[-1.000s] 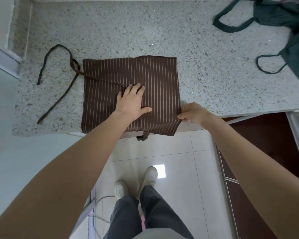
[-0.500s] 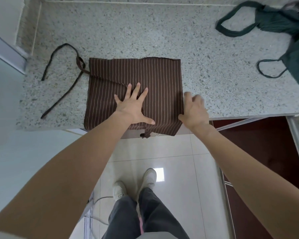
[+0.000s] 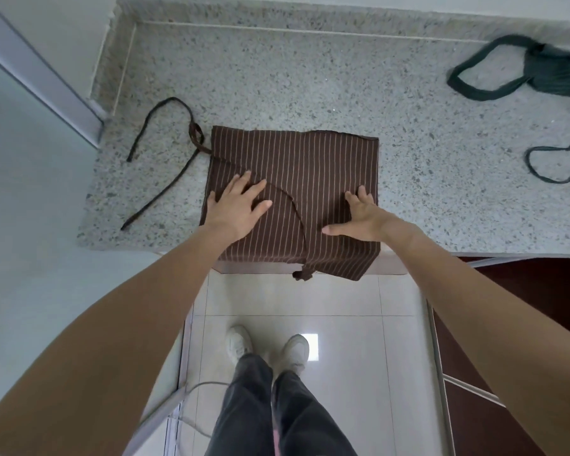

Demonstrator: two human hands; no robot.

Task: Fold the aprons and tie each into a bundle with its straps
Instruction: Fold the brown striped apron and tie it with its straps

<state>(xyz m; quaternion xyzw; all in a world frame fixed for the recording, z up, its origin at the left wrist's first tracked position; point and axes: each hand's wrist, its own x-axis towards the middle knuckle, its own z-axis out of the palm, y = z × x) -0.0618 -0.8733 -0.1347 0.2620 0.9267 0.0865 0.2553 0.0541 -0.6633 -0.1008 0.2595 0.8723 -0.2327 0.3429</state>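
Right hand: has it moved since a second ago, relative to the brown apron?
Yes. The right hand left the near right edge of the brown striped apron, where it gripped the cloth, and now lies flat on top, further in from that edge.

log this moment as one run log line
phase: folding | left hand: flat on brown apron | right hand: flat on apron | straps: untied

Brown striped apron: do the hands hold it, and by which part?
Nothing is held. Left hand and right hand press flat on the folded brown apron.
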